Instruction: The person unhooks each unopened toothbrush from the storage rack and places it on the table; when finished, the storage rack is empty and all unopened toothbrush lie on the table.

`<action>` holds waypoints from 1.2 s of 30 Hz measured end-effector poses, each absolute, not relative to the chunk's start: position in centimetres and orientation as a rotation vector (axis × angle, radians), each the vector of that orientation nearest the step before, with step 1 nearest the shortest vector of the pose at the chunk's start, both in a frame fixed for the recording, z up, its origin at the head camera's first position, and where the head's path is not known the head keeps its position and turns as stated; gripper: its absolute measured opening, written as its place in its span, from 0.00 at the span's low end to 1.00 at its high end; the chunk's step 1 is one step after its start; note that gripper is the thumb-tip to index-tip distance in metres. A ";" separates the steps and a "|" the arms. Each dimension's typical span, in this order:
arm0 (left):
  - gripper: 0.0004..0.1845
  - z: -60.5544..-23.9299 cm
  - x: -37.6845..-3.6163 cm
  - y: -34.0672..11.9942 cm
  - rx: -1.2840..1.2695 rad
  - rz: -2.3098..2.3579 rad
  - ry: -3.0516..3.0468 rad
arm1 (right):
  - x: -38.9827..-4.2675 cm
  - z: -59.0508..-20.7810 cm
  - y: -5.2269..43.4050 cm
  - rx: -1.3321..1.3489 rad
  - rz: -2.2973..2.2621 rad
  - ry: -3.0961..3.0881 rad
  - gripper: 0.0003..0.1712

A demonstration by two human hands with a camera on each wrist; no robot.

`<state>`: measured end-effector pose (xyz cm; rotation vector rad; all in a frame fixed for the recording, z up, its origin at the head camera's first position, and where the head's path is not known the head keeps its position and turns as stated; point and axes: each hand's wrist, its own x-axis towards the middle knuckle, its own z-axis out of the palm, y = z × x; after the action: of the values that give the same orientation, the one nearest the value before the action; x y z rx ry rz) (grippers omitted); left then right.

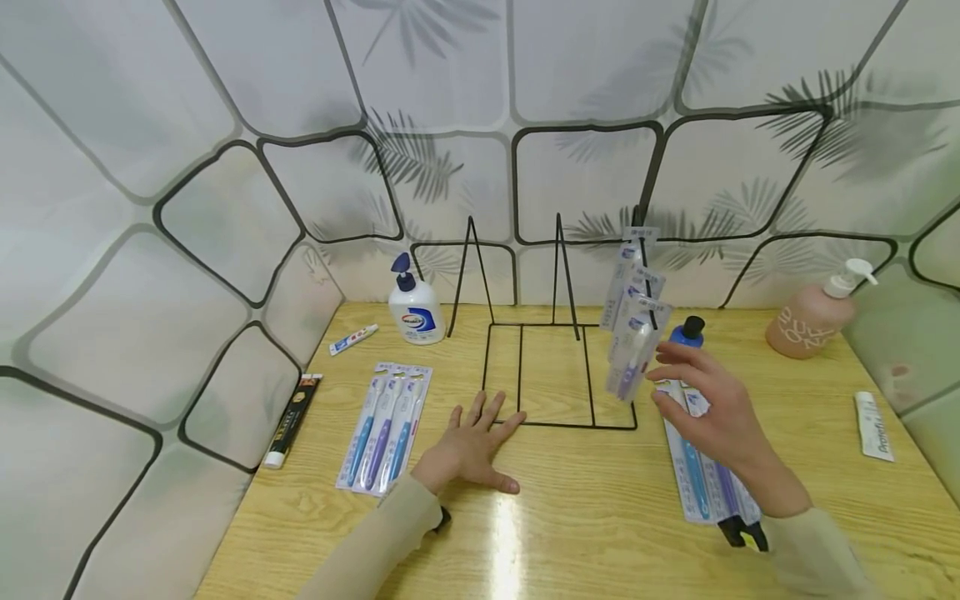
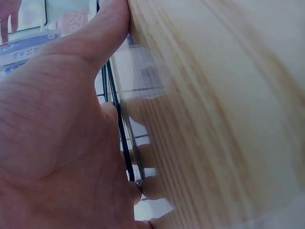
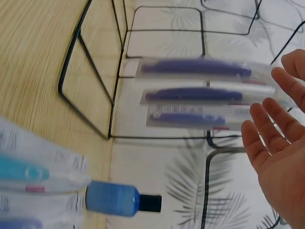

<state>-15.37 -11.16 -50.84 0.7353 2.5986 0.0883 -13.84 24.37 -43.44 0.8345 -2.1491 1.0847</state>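
Observation:
A black wire rack (image 1: 592,427) with upright hooks stands in the middle of the table. Several packaged toothbrushes (image 1: 636,342) hang in a row from its right hook. My right hand (image 1: 720,408) is just right of these packs, fingers apart and loosely bent, gripping nothing. The right wrist view has its fingertips near the upper ends of the hanging packs, whose purple handles show. My left hand (image 1: 468,446) rests palm down on the table, fingers spread, fingertips at the rack's front left corner. In the left wrist view, the palm (image 2: 57,114) hides much of the rack.
Packaged toothbrushes (image 1: 384,429) lie at left, more packs (image 1: 693,475) under my right forearm. Around stand a white pump bottle (image 1: 417,312), a blue bottle (image 3: 112,198) and a pink pump bottle (image 1: 810,321). Toothpaste tubes lie at the sides, including a black one (image 1: 292,421).

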 end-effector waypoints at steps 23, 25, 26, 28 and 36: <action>0.61 -50.8 -15.3 -11.2 0.732 0.099 2.602 | -14.3 -43.0 21.6 0.705 1.047 -2.186 0.18; 0.61 -50.8 -15.2 -11.2 0.731 0.097 2.601 | -14.1 -42.9 21.7 0.705 1.063 -2.176 0.19; 0.61 -50.8 -15.2 -11.2 0.730 0.099 2.602 | -14.0 -42.9 21.8 0.704 1.067 -2.169 0.19; 0.61 -50.8 -15.2 -11.2 0.729 0.100 2.600 | -13.9 -42.7 22.0 0.704 1.076 -2.149 0.21; 0.62 -50.9 -15.3 -11.3 0.732 0.099 2.598 | -13.0 -42.4 24.4 0.658 1.043 -2.091 0.22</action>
<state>-15.30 -11.25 -50.89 0.7321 2.5983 0.0991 -12.98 24.41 -42.39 0.6576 -2.0914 1.0426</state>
